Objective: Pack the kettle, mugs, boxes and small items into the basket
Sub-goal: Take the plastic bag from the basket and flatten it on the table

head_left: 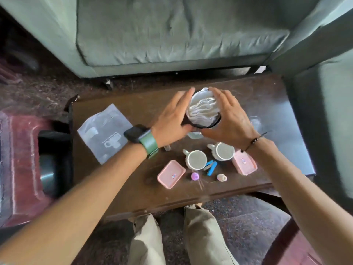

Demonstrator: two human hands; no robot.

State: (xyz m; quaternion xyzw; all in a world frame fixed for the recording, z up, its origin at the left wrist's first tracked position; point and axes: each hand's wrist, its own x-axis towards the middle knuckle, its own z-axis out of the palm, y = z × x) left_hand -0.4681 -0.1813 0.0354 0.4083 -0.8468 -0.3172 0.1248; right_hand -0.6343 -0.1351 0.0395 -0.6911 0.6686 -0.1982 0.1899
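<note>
Both my hands hold a round black-rimmed basket [202,109] lined with crumpled white cloth, above the far middle of the dark wooden table [133,192]. My left hand [172,119] grips its left side and my right hand [229,115] its right side. A pale blue object [194,135], perhaps the kettle, peeks out just beneath the basket, mostly hidden. Nearer me stand two white mugs [196,160] [223,151]. Two pink lidded boxes [171,174] [244,163] lie flat, with a blue clip-like item [211,167], a purple small item [195,176] and a pale pink one [221,177] between them.
A printed paper sheet [104,132] lies on the table's left part. A grey-green sofa [172,35] stands beyond the table, and another grey seat [328,111] is at the right. A dark bin [51,165] sits on the floor at left. My legs are against the table's near edge.
</note>
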